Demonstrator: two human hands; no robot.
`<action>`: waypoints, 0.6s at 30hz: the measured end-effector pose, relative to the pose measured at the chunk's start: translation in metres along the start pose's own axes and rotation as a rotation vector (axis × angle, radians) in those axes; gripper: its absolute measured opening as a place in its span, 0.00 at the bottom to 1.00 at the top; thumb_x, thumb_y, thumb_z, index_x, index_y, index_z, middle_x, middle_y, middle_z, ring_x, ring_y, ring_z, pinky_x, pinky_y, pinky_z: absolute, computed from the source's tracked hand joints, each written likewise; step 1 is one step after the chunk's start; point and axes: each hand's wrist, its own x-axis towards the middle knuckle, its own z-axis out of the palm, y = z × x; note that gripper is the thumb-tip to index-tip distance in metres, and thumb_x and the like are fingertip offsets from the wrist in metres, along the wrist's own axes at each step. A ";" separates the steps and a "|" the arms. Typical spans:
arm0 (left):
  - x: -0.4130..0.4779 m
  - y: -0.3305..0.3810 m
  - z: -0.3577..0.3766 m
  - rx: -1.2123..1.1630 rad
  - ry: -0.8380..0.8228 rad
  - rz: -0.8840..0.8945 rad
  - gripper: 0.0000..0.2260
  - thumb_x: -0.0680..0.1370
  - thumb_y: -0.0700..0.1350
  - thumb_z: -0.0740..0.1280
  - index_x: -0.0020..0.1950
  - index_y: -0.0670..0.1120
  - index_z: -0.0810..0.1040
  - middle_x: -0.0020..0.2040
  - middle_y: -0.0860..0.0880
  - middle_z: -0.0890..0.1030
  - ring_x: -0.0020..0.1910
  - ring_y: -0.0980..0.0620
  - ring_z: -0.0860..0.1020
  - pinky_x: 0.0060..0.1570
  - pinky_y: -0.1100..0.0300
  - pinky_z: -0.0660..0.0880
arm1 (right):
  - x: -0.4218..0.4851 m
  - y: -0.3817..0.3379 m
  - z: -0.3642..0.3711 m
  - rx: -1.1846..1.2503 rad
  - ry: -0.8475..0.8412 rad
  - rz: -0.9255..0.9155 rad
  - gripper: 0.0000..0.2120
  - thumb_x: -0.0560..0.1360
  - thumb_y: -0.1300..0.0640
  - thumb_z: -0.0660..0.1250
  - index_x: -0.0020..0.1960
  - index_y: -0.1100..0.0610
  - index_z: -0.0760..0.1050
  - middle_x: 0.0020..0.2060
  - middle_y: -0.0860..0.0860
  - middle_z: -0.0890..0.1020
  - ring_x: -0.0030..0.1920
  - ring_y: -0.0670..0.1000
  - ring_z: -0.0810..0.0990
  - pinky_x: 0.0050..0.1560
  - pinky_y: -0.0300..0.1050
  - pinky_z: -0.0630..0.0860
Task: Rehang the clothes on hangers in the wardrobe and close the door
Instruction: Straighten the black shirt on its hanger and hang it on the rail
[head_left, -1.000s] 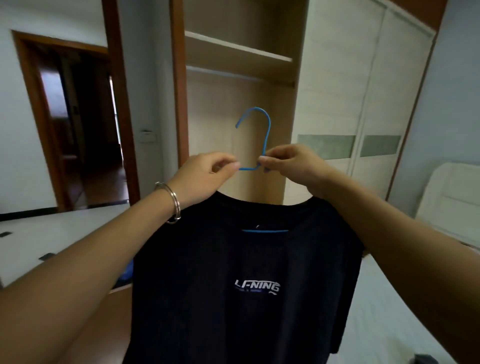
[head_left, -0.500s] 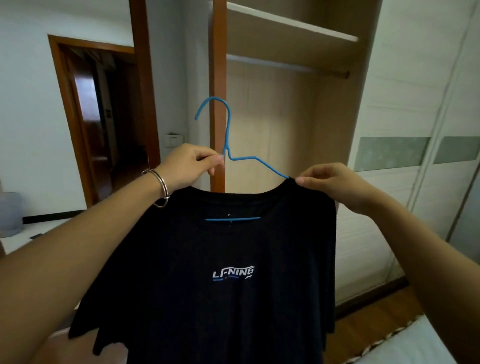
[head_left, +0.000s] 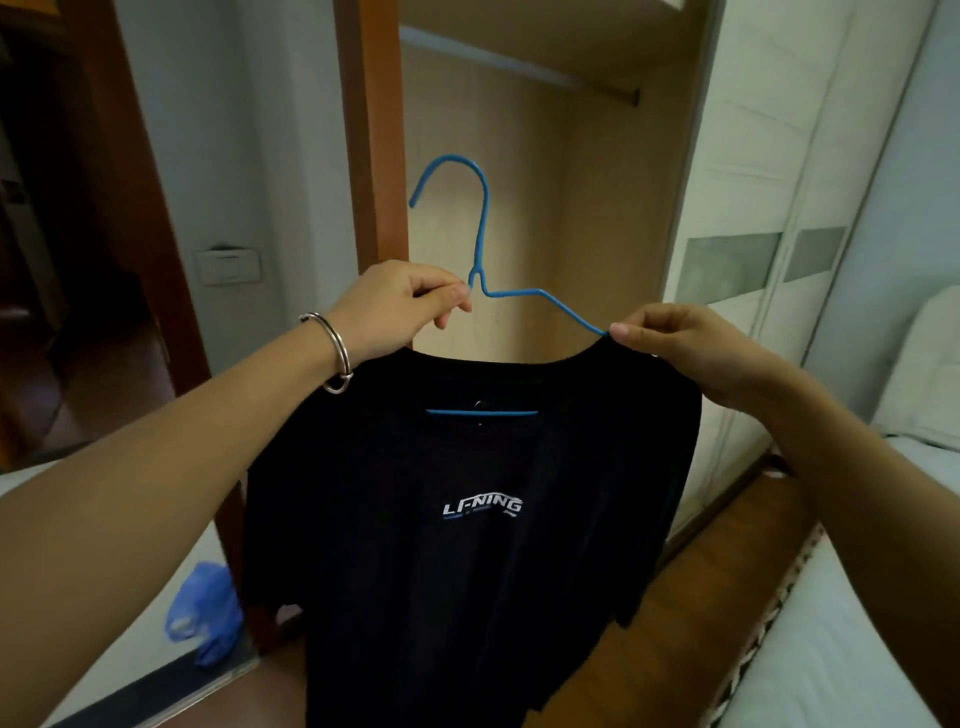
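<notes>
Open wardrobe (head_left: 545, 208) ahead, rail (head_left: 519, 67) overhead. Our left hand (head_left: 400, 306) pinches the blue hanger (head_left: 485, 218) at its neck. Our right hand (head_left: 691, 353) pinches the black T-shirt (head_left: 467, 571) collar, probably seating the shoulder before hooking. The shirt hangs before the opening.

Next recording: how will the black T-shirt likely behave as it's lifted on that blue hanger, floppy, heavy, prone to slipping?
Probably floppy: the T-shirt hangs in loose folds below the hanger. Likely light: left hand and right hand carry it by fingertip pinches. It may slide, since the thin wire's arm shows bare beside the collar.
</notes>
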 end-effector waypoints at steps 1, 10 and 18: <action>0.010 -0.005 0.002 -0.013 -0.031 0.033 0.11 0.78 0.51 0.59 0.37 0.60 0.76 0.33 0.55 0.76 0.43 0.46 0.78 0.40 0.67 0.68 | 0.004 0.000 0.000 0.005 0.050 0.016 0.09 0.66 0.48 0.68 0.33 0.53 0.78 0.26 0.46 0.78 0.26 0.42 0.77 0.27 0.32 0.74; 0.076 -0.005 0.026 -0.109 -0.235 0.309 0.08 0.79 0.49 0.60 0.46 0.51 0.78 0.32 0.55 0.74 0.26 0.63 0.71 0.31 0.74 0.65 | 0.009 -0.006 -0.016 -0.272 0.557 0.134 0.12 0.78 0.51 0.61 0.40 0.54 0.77 0.30 0.47 0.76 0.24 0.40 0.73 0.23 0.26 0.68; 0.154 0.009 0.089 -0.317 -0.238 0.374 0.09 0.78 0.47 0.61 0.46 0.47 0.80 0.32 0.56 0.75 0.34 0.58 0.70 0.37 0.69 0.65 | -0.018 0.005 -0.058 -0.493 0.525 0.271 0.24 0.76 0.44 0.59 0.43 0.65 0.79 0.34 0.57 0.72 0.35 0.53 0.69 0.39 0.44 0.64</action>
